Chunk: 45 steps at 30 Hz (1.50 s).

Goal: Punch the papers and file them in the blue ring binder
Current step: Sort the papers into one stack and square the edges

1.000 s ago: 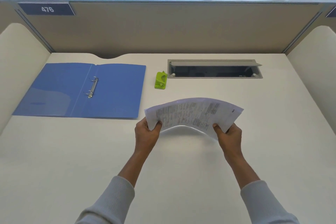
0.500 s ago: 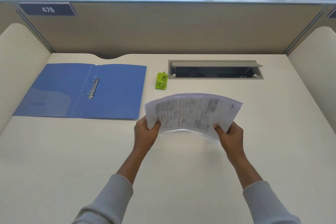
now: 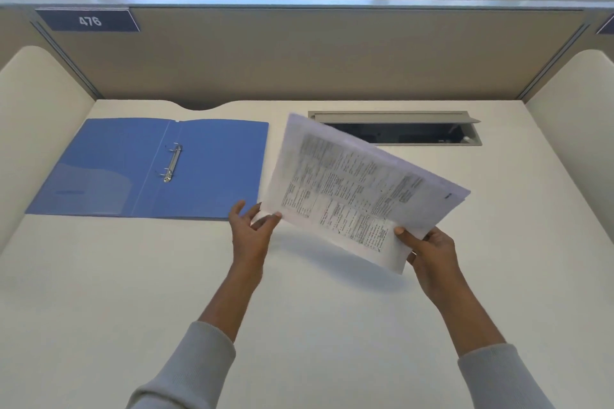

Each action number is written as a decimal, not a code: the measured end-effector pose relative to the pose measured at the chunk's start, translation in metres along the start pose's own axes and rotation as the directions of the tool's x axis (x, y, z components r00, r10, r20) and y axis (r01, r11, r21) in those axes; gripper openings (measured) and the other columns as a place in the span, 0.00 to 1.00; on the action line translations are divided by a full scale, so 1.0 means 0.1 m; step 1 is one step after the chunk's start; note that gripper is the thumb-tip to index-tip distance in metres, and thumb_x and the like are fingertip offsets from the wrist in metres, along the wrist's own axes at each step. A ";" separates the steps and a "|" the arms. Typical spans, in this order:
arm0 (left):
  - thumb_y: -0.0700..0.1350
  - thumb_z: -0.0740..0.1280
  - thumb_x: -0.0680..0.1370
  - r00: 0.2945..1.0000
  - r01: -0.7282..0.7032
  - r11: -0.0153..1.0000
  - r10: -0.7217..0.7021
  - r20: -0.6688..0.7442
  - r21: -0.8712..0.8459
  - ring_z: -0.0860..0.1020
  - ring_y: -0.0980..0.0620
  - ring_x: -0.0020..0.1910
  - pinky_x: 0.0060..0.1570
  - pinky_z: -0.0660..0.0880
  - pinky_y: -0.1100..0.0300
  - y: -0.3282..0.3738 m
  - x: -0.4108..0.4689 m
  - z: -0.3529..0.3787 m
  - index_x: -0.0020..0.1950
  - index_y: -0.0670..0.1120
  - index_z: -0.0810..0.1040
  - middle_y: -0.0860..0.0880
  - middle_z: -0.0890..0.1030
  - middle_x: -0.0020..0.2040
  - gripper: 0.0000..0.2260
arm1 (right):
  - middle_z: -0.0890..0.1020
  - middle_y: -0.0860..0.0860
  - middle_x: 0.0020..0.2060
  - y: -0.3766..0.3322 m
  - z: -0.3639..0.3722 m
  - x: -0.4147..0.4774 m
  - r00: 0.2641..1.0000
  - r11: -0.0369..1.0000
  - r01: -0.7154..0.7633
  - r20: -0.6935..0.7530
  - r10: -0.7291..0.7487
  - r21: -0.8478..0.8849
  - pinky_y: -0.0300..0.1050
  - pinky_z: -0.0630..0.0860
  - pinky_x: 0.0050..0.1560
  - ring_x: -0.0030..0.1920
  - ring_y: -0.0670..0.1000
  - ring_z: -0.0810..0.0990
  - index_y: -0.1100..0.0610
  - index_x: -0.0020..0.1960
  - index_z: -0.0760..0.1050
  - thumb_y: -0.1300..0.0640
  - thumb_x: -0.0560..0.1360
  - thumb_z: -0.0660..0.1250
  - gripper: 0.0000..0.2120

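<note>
A stack of printed papers (image 3: 352,189) is tilted up above the desk, with its left end raised toward the back. My right hand (image 3: 428,249) grips the stack's near right corner. My left hand (image 3: 251,229) is at the near left corner with fingers spread; only the thumb tip touches the edge. The blue ring binder (image 3: 212,169) lies open and flat at the left, its metal rings (image 3: 172,163) on the spine. The papers' left edge hangs just right of the binder. The green hole punch is hidden behind the papers.
A grey cable slot (image 3: 415,118) with its lid raised is set into the cream desk (image 3: 99,292) at the back right. Beige partition walls (image 3: 299,53) close the back and both sides.
The papers have swung from a flat, bowed hold to a steep tilt and moved left, now covering the green punch. My left hand has loosened its grip and opened.
</note>
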<state>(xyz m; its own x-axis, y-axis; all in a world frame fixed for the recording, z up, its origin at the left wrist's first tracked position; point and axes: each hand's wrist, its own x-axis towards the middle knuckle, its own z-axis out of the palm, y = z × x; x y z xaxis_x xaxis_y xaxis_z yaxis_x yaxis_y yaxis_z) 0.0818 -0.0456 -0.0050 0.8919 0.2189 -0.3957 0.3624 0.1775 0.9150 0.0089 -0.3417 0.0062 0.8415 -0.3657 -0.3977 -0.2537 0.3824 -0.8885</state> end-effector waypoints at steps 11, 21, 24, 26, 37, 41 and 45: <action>0.41 0.68 0.81 0.937 0.296 0.893 -0.201 0.287 -0.339 0.83 0.43 0.61 0.60 0.80 0.46 -0.05 -0.49 0.39 0.67 0.47 0.79 0.44 0.85 0.60 0.14 | 0.86 0.54 0.58 0.36 0.21 -0.25 0.951 0.940 -0.274 -0.088 0.296 0.204 0.52 0.81 0.52 0.57 0.56 0.83 0.58 0.62 0.79 0.70 0.76 0.70 0.17; 0.37 0.67 0.82 0.976 0.142 0.971 -0.104 0.191 -0.194 0.86 0.48 0.52 0.51 0.84 0.46 -0.01 -0.51 0.44 0.61 0.44 0.81 0.46 0.87 0.54 0.09 | 0.86 0.57 0.60 0.57 0.28 -0.38 0.912 0.887 -0.364 -0.085 0.402 0.285 0.54 0.82 0.56 0.61 0.59 0.83 0.59 0.66 0.78 0.70 0.75 0.71 0.21; 0.37 0.68 0.81 0.978 0.104 0.982 -0.072 0.195 -0.158 0.86 0.46 0.53 0.52 0.83 0.44 0.04 -0.49 0.40 0.58 0.45 0.81 0.47 0.88 0.52 0.07 | 0.87 0.56 0.58 0.56 0.24 -0.36 0.916 0.879 -0.363 -0.058 0.398 0.309 0.51 0.85 0.50 0.56 0.57 0.84 0.58 0.64 0.79 0.69 0.73 0.72 0.20; 0.37 0.68 0.81 0.978 0.072 0.989 -0.045 0.204 -0.126 0.86 0.46 0.53 0.52 0.83 0.44 0.10 -0.48 0.37 0.58 0.45 0.82 0.47 0.88 0.52 0.07 | 0.86 0.57 0.59 0.53 0.21 -0.31 0.923 0.892 -0.345 -0.064 0.379 0.292 0.50 0.84 0.49 0.54 0.56 0.84 0.58 0.65 0.78 0.67 0.69 0.75 0.25; 0.38 0.67 0.82 0.885 -0.161 0.983 0.104 0.454 0.089 0.85 0.48 0.56 0.56 0.83 0.51 0.53 -0.45 0.18 0.63 0.45 0.82 0.49 0.87 0.56 0.11 | 0.71 0.50 0.74 -0.08 0.17 0.08 0.990 0.909 0.139 0.032 -0.137 -0.393 0.57 0.65 0.76 0.75 0.50 0.68 0.53 0.77 0.63 0.60 0.75 0.76 0.35; 0.39 0.67 0.82 0.859 -0.194 0.973 0.108 0.501 0.123 0.85 0.48 0.57 0.59 0.81 0.50 0.57 -0.45 0.17 0.62 0.47 0.82 0.49 0.87 0.57 0.11 | 0.73 0.49 0.73 -0.30 0.27 0.21 0.976 0.904 0.196 0.165 -0.142 -0.380 0.55 0.66 0.75 0.76 0.50 0.68 0.50 0.74 0.65 0.61 0.76 0.74 0.31; 0.38 0.67 0.82 0.844 -0.210 0.970 0.117 0.524 0.123 0.84 0.48 0.58 0.59 0.80 0.50 0.56 -0.46 0.14 0.62 0.48 0.82 0.49 0.87 0.57 0.11 | 0.83 0.53 0.63 -0.38 0.34 0.23 0.965 0.941 0.161 0.249 -0.086 -0.299 0.55 0.75 0.70 0.66 0.53 0.80 0.56 0.71 0.70 0.68 0.78 0.68 0.23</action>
<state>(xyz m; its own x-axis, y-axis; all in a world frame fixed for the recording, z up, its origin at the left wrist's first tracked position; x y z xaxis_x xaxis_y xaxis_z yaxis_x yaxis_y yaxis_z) 0.0654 -0.0593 0.0656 0.9366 -0.2970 -0.1858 0.1971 0.0085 0.9803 0.0537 -0.3359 0.0391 0.9524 -0.1741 -0.2503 -0.2458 0.0473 -0.9682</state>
